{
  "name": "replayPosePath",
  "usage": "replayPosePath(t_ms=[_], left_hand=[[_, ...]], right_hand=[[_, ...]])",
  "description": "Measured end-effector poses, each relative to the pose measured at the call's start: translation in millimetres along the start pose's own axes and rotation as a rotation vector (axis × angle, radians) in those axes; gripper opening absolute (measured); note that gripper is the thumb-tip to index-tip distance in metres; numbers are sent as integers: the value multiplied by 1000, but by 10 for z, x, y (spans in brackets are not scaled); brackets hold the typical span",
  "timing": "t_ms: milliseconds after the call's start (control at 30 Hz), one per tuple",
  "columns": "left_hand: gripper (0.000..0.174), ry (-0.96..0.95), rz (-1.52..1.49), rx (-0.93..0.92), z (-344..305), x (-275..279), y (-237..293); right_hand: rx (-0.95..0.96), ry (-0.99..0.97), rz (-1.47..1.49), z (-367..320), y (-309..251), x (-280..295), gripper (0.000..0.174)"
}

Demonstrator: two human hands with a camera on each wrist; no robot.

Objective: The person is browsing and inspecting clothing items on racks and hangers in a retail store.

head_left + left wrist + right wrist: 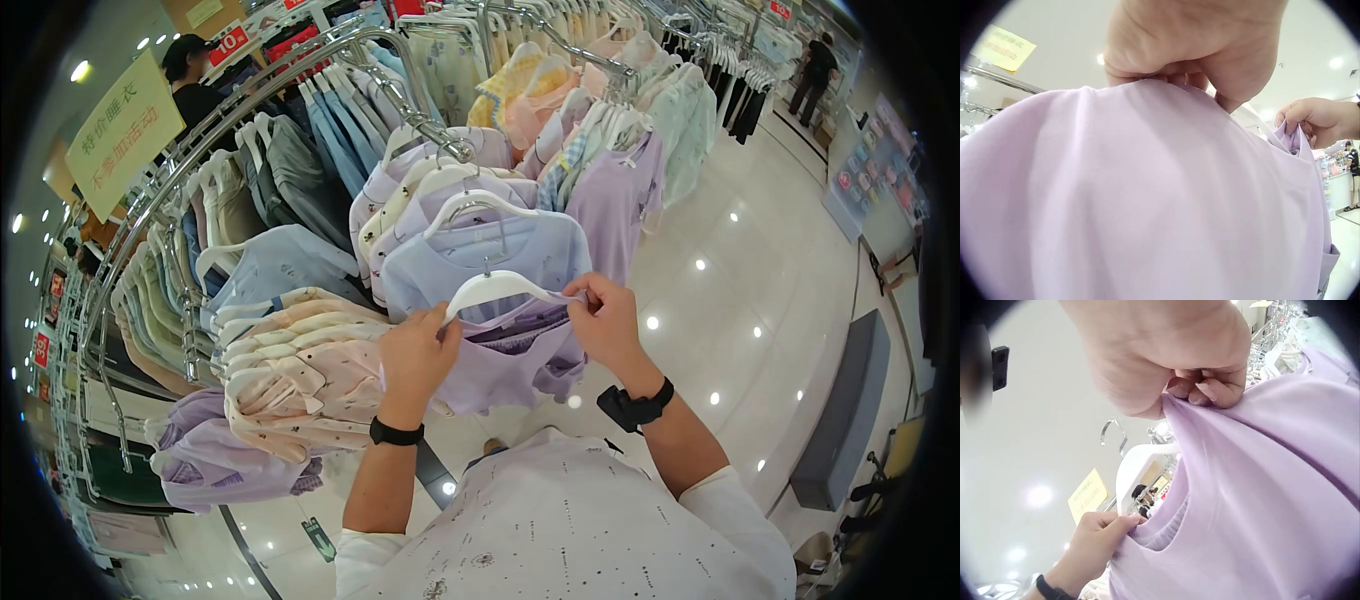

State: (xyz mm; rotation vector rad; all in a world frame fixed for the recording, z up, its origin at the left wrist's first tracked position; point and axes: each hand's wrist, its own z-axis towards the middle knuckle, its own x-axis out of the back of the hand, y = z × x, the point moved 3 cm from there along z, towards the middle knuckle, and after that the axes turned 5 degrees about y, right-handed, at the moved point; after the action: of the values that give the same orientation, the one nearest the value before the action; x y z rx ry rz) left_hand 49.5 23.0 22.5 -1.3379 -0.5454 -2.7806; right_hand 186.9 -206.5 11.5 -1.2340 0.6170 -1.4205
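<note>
A plain lavender top (512,372) hangs on a white hanger (500,289) in front of the person, its neckline spread between two hands. At one shoulder, the left hand (420,352) pinches the fabric by the hanger's end. The right hand (608,318) grips the opposite shoulder, its curled fingers pulling the cloth up in the right wrist view. Gathered darker purple fabric shows inside the neck opening. The hanger's metal hook (1114,434) stands up above the neckline. Just behind hangs a light blue top (480,262) on another white hanger.
Chrome racks (330,48) packed with clothes curve around the left and back. Cream printed pajamas (300,385) hang close beside the left forearm. A yellow sign (125,135) stands on the left rack. Shiny tiled floor (720,310) and a grey bench (845,410) lie to the right.
</note>
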Motion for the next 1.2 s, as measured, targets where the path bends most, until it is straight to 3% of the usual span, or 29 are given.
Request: replayPosePath(t_ms=[167, 267, 333, 467, 533, 567, 633, 667, 733, 767, 833, 900, 967, 1000, 1067, 1200], left_hand=[[16, 93, -89, 86, 12, 104, -169], [15, 60, -83, 105, 3, 183, -216], [15, 113, -90, 67, 11, 239, -265], [15, 202, -92, 63, 34, 436, -346], [15, 210, -88, 55, 55, 537, -377], [15, 215, -84, 49, 64, 588, -394], [15, 217, -92, 68, 98, 684, -432], [14, 211, -103, 88, 99, 721, -464], [13, 220, -88, 121, 93, 799, -573], [12, 235, -76, 154, 93, 831, -621], [9, 284, -116, 156, 74, 883, -671], [8, 286, -112, 165, 60, 921, -709], [8, 286, -131, 162, 56, 914, -705], [8, 284, -146, 159, 50, 919, -704], [8, 279, -158, 154, 47, 903, -702], [10, 260, -185, 166, 60, 910, -679]], right_hand=[[-13, 67, -88, 110, 185, 216, 11], [96, -27, -208, 147, 361, 253, 15], [50, -187, 19, 121, 311, 275, 25], [-45, -129, 85, 54, 721, 276, 25], [-46, -117, -205, -4, 1268, 167, 26], [-44, -117, -202, -25, 1465, 130, 26], [-2, -391, -405, -48, 1770, 25, 29], [-3, -393, -403, -9, 1828, 54, 29], [-463, -403, -151, 121, 2031, 135, 27], [-462, -401, -149, 189, 2016, 200, 27], [-494, -136, 30, 303, 1957, 392, 26], [-454, -151, 77, 247, 1861, 355, 29], [-252, -333, -24, 39, 1634, 96, 36], [-249, -334, -24, -55, 1627, -45, 36], [-39, -221, -136, -129, 1719, -347, 34], [-118, -350, -216, -4, 2153, -541, 32]])
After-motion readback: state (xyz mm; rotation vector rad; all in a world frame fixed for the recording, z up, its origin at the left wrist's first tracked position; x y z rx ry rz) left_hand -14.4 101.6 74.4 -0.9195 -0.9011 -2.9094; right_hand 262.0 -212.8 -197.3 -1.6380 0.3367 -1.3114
